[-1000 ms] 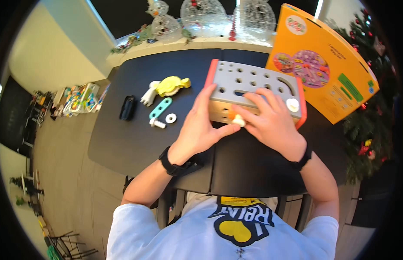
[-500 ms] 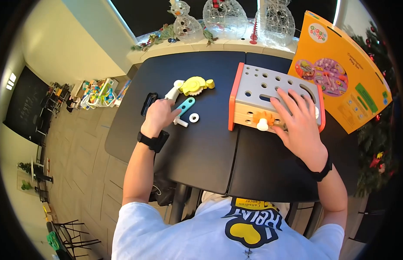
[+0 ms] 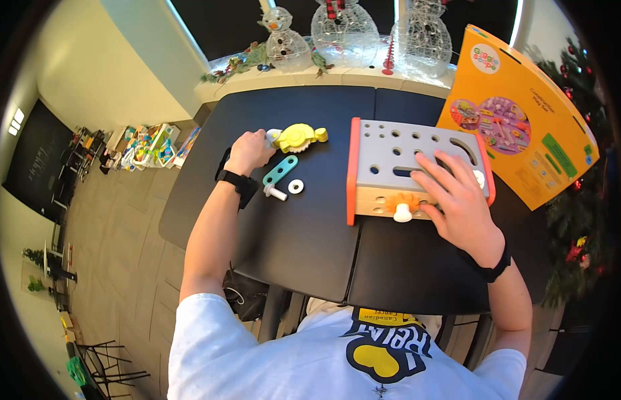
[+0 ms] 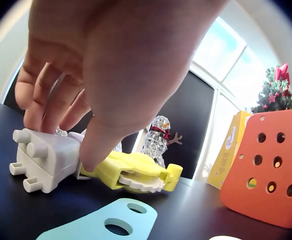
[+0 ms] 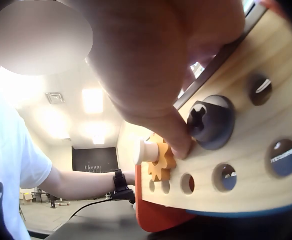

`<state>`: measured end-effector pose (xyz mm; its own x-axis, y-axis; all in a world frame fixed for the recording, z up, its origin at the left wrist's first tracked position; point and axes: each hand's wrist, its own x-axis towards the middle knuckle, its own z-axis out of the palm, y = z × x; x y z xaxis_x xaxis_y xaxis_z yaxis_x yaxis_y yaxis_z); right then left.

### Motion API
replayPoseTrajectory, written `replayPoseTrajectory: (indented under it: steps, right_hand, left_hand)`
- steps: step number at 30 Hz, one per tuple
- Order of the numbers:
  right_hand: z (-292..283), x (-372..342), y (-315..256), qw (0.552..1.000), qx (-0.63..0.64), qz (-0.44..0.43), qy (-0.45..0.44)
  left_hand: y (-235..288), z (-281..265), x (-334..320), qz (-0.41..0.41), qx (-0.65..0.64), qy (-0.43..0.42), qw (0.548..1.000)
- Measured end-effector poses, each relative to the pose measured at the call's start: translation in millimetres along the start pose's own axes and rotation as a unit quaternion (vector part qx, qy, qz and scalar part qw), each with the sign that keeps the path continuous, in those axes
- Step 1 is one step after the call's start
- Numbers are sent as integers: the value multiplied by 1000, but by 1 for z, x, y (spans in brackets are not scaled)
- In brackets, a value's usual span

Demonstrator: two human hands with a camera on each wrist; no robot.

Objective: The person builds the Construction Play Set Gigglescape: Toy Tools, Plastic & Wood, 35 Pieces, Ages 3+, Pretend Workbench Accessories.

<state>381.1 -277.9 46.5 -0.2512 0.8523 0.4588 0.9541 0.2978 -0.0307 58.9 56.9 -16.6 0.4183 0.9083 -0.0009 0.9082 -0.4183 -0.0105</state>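
My left hand (image 3: 250, 152) grips the pale handle of a yellow toy circular saw (image 3: 298, 137) on the table. In the left wrist view, its thumb and fingers lie on opposite sides of the white handle (image 4: 51, 155). My right hand (image 3: 460, 203) rests spread over the grey top of a toy workbench (image 3: 384, 127), its thumb against the wooden front. Beside that thumb, an orange gear (image 5: 161, 162) sits on the front under a white bolt (image 5: 145, 151). A dark screw (image 5: 211, 122) stands in a nearby hole.
Close to my left hand lie a teal strip with holes (image 3: 280, 171), a white washer (image 3: 296, 187) and a loose white bolt (image 3: 276, 193). A big orange box (image 3: 524, 120) stands behind the workbench. Wire snowmen (image 3: 347, 37) line the ledge beyond the table.
My left hand has left the workbench and moved left to the toy saw. My right hand has drawn back from the white bolt and gear onto the top. The workbench has slid slightly nearer me.
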Motion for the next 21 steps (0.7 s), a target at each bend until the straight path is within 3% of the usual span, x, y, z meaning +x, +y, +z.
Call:
replayPoseTrajectory:
  steps: [6,10,11,12,14,17,20,21]
  right_hand:
    - [-2,-8,4,1000,4,-12,-4]
    - [-1,-9,4,1000,0,-12,-1]
    - [-1,-9,4,1000,1,-12,0]
    - [0,-9,5,1000,4,-12,0]
    - [-1,-9,6,1000,0,-16,-1]
    - [0,-9,5,1000,-1,-17,0]
    - [0,-8,6,1000,-2,-18,3]
    - [1,-9,6,1000,-3,-18,4]
  left_hand:
    - [-1,7,23,37,60,0,998]
    - [11,-22,13,54,-107,66,991]
    - [10,-20,15,81,-172,112,975]
    - [37,-51,-5,35,-263,71,961]
    - [45,-52,-1,97,-408,128,899]
    - [79,-79,-22,237,-482,223,813]
    - [116,-95,-41,323,-524,262,743]
    - [125,-98,-46,328,-502,277,750]
